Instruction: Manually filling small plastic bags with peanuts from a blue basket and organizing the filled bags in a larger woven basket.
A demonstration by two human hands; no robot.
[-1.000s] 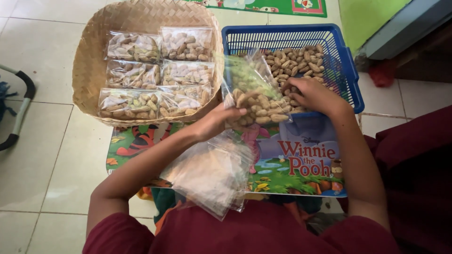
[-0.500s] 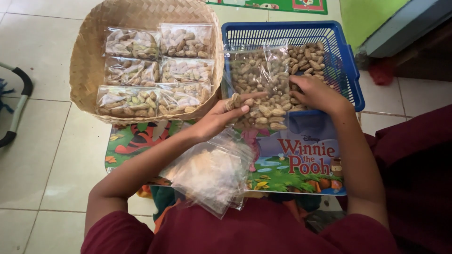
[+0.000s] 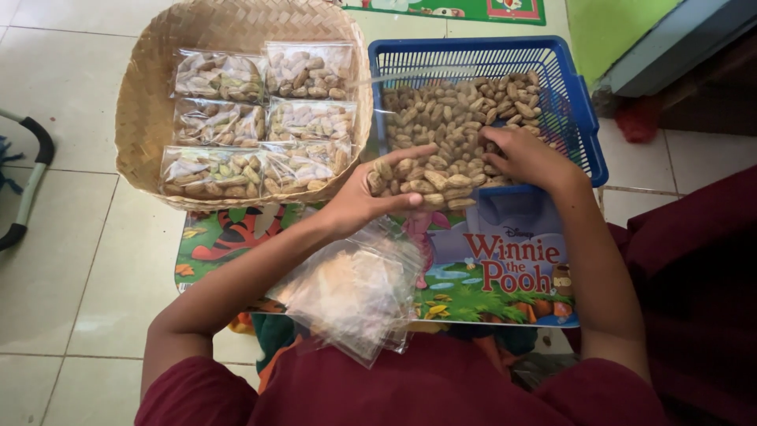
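While I kneel:
Left hand: grip clamped on clear plastic bag of peanuts.
Right hand: grip curled on loose peanuts in blue plastic basket.

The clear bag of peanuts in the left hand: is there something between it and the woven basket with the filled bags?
Nothing visible does. The left hand holds the clear bag of peanuts over the blue basket, right beside the rim of the woven basket. Only that low rim lies between them.

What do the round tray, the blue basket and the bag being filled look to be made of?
Round tray: woven plant strips, probably bamboo, matte tan with a visible weave. Blue basket: moulded plastic, glossy lattice walls. Bag in the left hand: thin clear plastic film, peanuts showing through.
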